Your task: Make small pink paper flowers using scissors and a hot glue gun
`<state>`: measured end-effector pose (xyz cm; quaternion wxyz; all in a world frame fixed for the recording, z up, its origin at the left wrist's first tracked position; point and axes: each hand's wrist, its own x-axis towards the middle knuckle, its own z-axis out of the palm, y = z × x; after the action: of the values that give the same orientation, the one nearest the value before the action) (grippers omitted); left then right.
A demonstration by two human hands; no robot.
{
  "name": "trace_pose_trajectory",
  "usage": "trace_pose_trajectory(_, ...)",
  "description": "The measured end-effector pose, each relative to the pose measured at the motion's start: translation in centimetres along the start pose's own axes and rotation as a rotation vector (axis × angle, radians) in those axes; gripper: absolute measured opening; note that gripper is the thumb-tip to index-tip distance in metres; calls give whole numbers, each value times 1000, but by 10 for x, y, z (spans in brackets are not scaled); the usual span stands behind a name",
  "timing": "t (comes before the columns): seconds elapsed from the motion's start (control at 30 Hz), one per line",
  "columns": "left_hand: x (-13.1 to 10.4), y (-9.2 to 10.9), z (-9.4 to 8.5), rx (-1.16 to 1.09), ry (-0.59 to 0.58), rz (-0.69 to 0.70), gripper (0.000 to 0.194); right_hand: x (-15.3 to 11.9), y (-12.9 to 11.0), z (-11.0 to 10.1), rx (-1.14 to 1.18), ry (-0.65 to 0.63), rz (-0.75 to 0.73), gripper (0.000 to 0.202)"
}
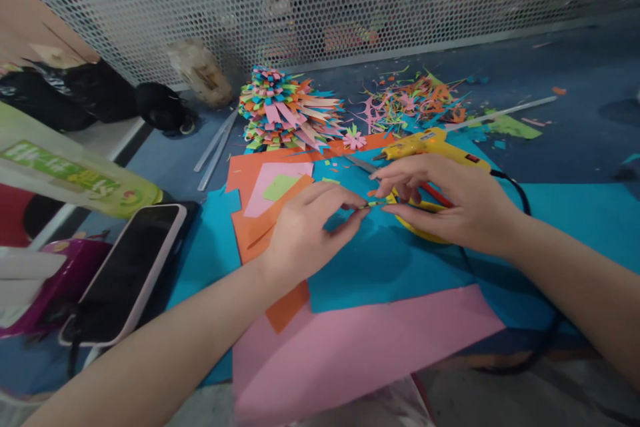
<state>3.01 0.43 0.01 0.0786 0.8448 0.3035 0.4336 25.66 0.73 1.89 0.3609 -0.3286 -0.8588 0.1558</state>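
Observation:
My left hand (pixel 313 230) pinches a tiny, narrow strip of coloured paper (pixel 373 204) between thumb and fingertips, above a blue sheet (pixel 370 273). My right hand (pixel 445 203) is at the strip's other end, its thumb and a curled finger close around it and its index finger raised. The exact contact there is too small to make out. Under and beside my right hand lie scissors (pixel 423 230) with yellow and red handles and a yellow hot glue gun (pixel 430 145). A small pink paper flower (pixel 355 139) lies beyond my hands.
Behind stand fringed paper flowers (pixel 285 110) and a heap of paper scraps (pixel 415 103) before a perforated metal screen (pixel 320 7). Orange (pixel 240 173) and pink sheets (pixel 360 353) lie around. At left are a phone (pixel 130 273), a bottle (pixel 75 167) and clear glue sticks (pixel 217 147).

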Motion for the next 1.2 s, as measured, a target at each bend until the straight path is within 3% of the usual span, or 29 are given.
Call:
trace_pose_trajectory(0.4,1,2,1,-46,1,-26,8,-1,1,-1,-14,-38,29,31)
trace_pose_trajectory(0.5,1,3,3,-175,-3,-191,9,-1,3,-1,-7,-5,37,31)
trace_pose_trajectory(0.6,3,2,5,-423,-4,-443,7,-1,4,0,0,-6,91,35)
trace_pose_trajectory(0.67,5,1,6,-592,4,-580,17,0,4,0,2,-31,134,36)
trace_pose_trajectory(0.77,7,1,6,-743,-1,-668,29,2,3,1,5,-57,153,21)
trace_pose_trajectory(1.03,3,0,10,-735,-46,-664,28,5,-3,-2,80,-111,255,16)
trace_pose_trajectory(1.2,2,-2,9,-658,27,-561,21,7,-5,-4,151,-169,318,16)
